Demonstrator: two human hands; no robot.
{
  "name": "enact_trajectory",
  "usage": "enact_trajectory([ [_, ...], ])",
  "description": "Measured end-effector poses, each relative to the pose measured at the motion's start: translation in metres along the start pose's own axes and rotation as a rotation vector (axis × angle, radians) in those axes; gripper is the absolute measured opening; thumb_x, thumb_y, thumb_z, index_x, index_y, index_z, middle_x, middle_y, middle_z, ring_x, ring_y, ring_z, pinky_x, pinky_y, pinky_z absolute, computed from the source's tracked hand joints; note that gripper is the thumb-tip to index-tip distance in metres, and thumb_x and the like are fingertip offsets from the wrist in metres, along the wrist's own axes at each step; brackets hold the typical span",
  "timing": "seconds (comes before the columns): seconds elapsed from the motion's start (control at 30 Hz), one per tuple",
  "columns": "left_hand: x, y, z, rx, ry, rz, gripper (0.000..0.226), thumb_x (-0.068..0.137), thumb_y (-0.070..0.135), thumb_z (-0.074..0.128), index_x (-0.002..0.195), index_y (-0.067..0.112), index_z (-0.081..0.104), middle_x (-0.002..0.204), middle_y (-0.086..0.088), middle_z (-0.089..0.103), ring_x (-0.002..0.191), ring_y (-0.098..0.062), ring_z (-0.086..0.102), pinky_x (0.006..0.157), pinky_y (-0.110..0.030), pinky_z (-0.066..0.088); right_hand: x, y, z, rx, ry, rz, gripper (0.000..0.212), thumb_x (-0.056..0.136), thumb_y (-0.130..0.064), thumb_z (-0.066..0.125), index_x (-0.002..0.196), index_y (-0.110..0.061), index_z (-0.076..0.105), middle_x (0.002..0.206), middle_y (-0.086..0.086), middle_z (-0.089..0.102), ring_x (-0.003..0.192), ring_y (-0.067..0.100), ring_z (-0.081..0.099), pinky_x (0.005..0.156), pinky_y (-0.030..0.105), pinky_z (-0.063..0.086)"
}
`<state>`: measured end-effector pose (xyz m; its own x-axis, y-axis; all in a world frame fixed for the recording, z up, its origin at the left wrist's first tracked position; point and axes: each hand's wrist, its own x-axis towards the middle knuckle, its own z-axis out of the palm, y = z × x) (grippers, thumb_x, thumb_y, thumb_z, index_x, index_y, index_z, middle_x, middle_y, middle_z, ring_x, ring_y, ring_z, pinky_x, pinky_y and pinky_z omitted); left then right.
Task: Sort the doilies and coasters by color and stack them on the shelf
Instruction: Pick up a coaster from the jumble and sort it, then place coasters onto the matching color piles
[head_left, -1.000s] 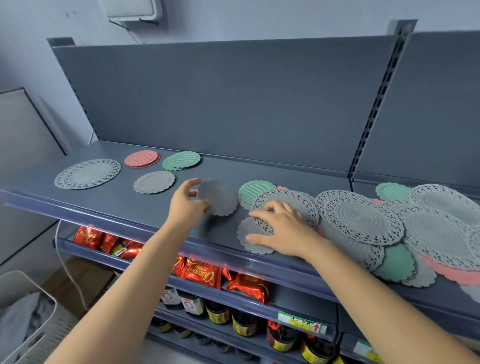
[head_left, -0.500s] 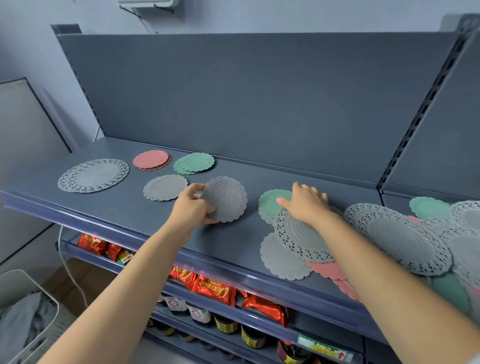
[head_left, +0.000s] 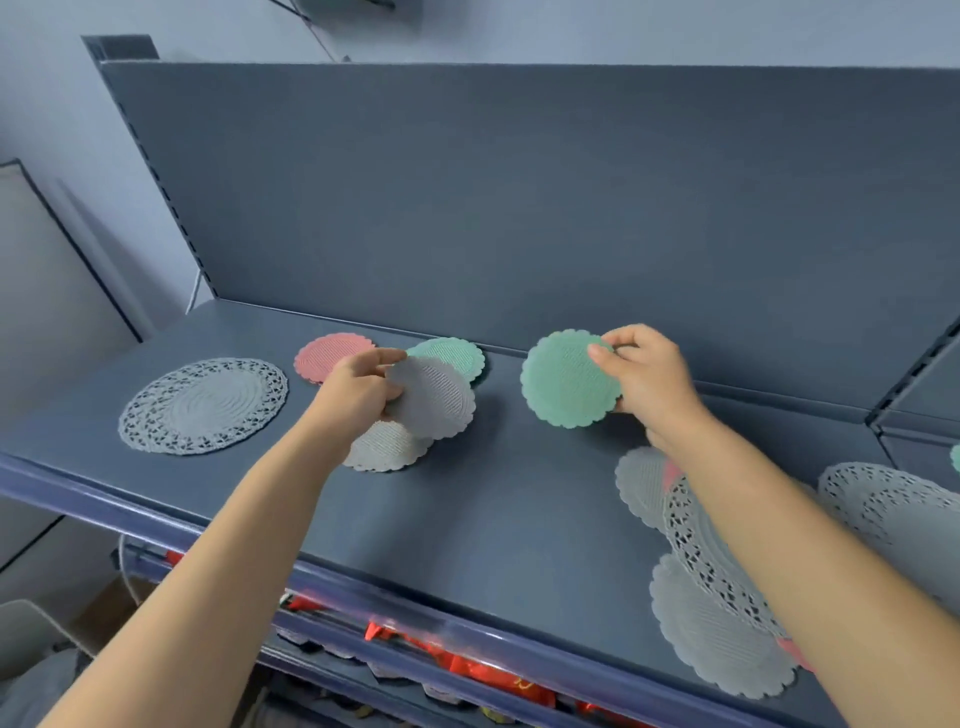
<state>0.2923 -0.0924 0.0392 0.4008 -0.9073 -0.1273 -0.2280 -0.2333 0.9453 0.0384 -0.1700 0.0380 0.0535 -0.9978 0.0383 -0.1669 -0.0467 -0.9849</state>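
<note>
Fingers (head_left: 387, 358) of the left hand (head_left: 358, 397) pinch a grey coaster (head_left: 436, 402), held just over a second grey coaster (head_left: 387, 449) lying on the shelf (head_left: 493, 499). Right hand (head_left: 652, 382) pinches a green coaster (head_left: 569, 379) in the air, right of the green stack (head_left: 460, 353). Step looks like: put each on its own color. Next: grey goes flat on grey, green moves left to green. Both look thin, round, bumpy w/ wavy edges, prob. bendy. Mixed pile (head_left: 722, 613) lies near right.
</note>
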Motion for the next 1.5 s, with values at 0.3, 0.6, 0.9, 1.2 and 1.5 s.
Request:
enact_trajectory([
  [0.3, 0.014, -0.024, -0.036, 0.698, -0.087, 0.102, 0.045, 0.091, 0.007, 0.052, 0.136, 0.016, 0.05, 0.131, -0.001, 0.057, 0.093, -0.018, 0.054, 0.083, -0.022, 0.039, 0.032, 0.001, 0.073, 0.357, -0.179, 0.298, 0.031, 0.093, 0.005, 0.043, 0.118, -0.01, 0.053, 0.12, 0.014, 0.058, 0.098, 0.029, 0.062, 0.063, 0.038, 0.054],
  [0.6, 0.05, -0.019, -0.056, 0.799, -0.356, 0.299, 0.042, 0.083, 0.007, 0.061, 0.123, 0.018, 0.058, 0.108, 0.008, 0.057, 0.091, -0.015, 0.055, 0.073, -0.02, 0.04, 0.054, 0.008, 0.135, -0.149, -0.116, 0.073, 0.042, 0.086, 0.004, 0.057, 0.126, -0.009, 0.054, 0.123, 0.008, 0.06, 0.102, 0.021, 0.06, 0.089, 0.036, 0.052],
  [0.9, 0.09, 0.0, -0.061, 0.878, -0.401, 0.652, 0.038, 0.09, 0.028, 0.058, 0.127, 0.023, 0.054, 0.123, 0.009, 0.058, 0.101, -0.009, 0.052, 0.065, -0.007, 0.03, 0.049, 0.014, 0.159, -0.838, 0.021, -0.247, 0.043, 0.09, -0.022, 0.062, 0.132, -0.019, 0.052, 0.125, 0.001, 0.058, 0.117, 0.023, 0.048, 0.094, 0.034, 0.042],
  [1.2, 0.083, 0.016, -0.003, 0.887, -0.596, 0.834, 0.036, 0.086, 0.028, 0.06, 0.121, 0.02, 0.058, 0.121, 0.002, 0.059, 0.112, -0.022, 0.055, 0.093, -0.034, 0.045, -0.008, 0.003, 0.108, -0.95, 0.133, -0.104, 0.031, 0.094, -0.03, 0.054, 0.123, -0.02, 0.057, 0.122, -0.002, 0.056, 0.107, 0.019, 0.055, 0.082, 0.031, 0.046],
  [1.5, 0.016, 0.038, 0.134, 0.87, -0.839, 0.835, 0.029, 0.09, 0.021, 0.054, 0.118, 0.014, 0.057, 0.114, -0.002, 0.061, 0.107, -0.025, 0.056, 0.089, -0.034, 0.047, -0.076, 0.014, -0.043, -1.002, 0.229, 0.2, 0.03, 0.09, -0.026, 0.057, 0.119, -0.02, 0.061, 0.12, 0.0, 0.061, 0.11, 0.021, 0.059, 0.095, 0.037, 0.046],
])
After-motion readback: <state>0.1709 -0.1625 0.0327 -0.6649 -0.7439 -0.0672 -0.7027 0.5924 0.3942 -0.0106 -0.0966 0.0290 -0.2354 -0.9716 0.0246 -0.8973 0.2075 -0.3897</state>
